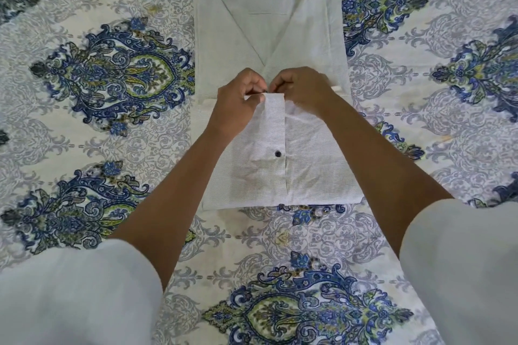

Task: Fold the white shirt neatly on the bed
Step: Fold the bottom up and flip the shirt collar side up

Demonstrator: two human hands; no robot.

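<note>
The white shirt (269, 22) lies lengthwise in the middle of the bed, its sides folded inward into a narrow strip. Its near part is folded over and shows the front placket with a dark button (277, 153). My left hand (238, 101) and my right hand (301, 89) meet at the top edge of that near fold. Both pinch the fabric at the placket, fingers curled and almost touching each other. What lies right under the fingertips is hidden.
The bedsheet (112, 78) is white with large blue and green paisley motifs and spreads flat on all sides of the shirt. My white sleeves (75, 288) fill the lower corners.
</note>
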